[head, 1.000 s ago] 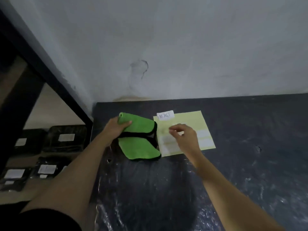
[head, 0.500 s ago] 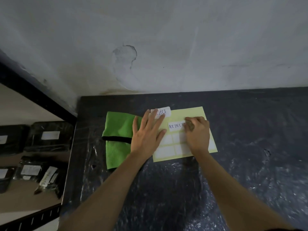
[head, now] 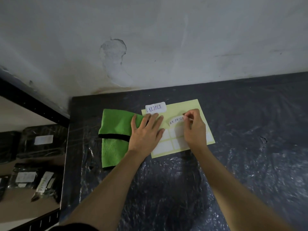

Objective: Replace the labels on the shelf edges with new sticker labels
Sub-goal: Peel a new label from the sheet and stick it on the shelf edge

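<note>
A pale yellow sticker sheet (head: 186, 106) with white blank labels lies on the dark plastic-covered table (head: 250, 130). My left hand (head: 146, 132) rests flat, fingers spread, on the sheet's left part and on the green cloth (head: 116, 130). My right hand (head: 195, 129) pinches the right end of a white label reading REJECT (head: 175, 120), which curls up off the sheet. Another REJECT label (head: 155, 107) lies at the sheet's top left corner.
A white wall stands just behind the table. To the left, a black shelf frame (head: 33, 104) holds dark wrapped packages with white labels (head: 43, 140) on lower shelves. The table's left edge runs near the cloth.
My left hand left the cloth's far end and came down flat on the sheet. My right hand has peeled the REJECT label partly up from the sheet. The view moved closer.
</note>
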`<state>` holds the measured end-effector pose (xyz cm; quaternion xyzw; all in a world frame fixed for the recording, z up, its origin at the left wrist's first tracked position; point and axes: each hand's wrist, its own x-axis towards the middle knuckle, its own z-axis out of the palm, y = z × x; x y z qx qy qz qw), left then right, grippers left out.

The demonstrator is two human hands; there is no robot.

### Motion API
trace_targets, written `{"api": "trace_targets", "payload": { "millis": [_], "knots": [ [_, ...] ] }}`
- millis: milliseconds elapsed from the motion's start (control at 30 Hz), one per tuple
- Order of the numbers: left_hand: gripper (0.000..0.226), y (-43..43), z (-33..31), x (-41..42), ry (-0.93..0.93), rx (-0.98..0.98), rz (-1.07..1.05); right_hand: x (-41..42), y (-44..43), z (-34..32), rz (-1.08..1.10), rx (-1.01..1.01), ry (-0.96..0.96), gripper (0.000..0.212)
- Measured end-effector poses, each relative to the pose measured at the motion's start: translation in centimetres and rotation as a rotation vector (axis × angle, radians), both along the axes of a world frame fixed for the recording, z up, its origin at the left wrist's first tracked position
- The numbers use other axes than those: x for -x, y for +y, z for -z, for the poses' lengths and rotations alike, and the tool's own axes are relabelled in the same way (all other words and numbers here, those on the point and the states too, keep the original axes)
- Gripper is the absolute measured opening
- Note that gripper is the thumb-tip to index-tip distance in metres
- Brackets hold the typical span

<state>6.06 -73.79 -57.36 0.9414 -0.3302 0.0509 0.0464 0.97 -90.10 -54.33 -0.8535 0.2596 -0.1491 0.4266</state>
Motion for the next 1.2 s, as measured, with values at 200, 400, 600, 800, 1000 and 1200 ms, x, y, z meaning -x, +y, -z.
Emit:
{"api": "trace_targets", "payload": {
  "millis": [200,400,600,800,1000,1200],
  "knots": [
    [0.045,0.0,-1.2,-0.1,0.177,-0.015,-0.012,2.5,-0.2,-2.4,0.096,-0.050,-0.032,0.010],
    [0.036,1.6,-5.4,1.7,0.382,0.155,-0.028,6.9,1.0,-7.1,0.074,-0.039,-0.051,0.009],
    [0.032,6.1,-11.1,9.6,0.350,0.266,-0.120,14.4,5.4,-11.9,0.074,0.007,-0.111,0.009],
    [0.025,16.1,-15.9,20.9,0.300,0.439,-0.279,23.2,14.8,-14.6,-0.013,0.019,-0.213,0.005],
    [0.023,29.8,-18.3,27.9,0.307,0.404,-0.444,27.8,25.5,-15.9,-0.213,0.045,-0.121,0.009],
    [0.023,41.6,-17.2,29.4,0.295,0.371,-0.609,28.1,35.9,-15.1,-0.374,0.028,-0.077,0.011]
  ]
}}
